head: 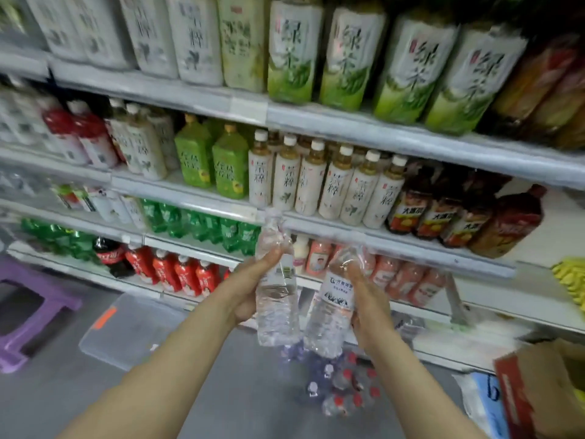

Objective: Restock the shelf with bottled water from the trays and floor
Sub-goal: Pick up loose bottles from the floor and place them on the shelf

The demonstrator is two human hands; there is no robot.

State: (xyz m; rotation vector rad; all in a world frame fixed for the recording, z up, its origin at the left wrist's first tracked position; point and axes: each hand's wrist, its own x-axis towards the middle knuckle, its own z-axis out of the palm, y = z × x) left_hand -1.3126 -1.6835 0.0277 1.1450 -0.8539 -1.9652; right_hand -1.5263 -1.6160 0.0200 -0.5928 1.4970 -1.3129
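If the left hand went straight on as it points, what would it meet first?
Likely the shelf edge under the white tea bottles; the water bottle in the left hand tops out there, though depth is unclear.

place: shop | evidence: tiered shelves (380, 134) stocked with rows of bottled drinks (316, 182)

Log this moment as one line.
left hand grips left bottle | right hand grips right bottle | spare bottles on floor
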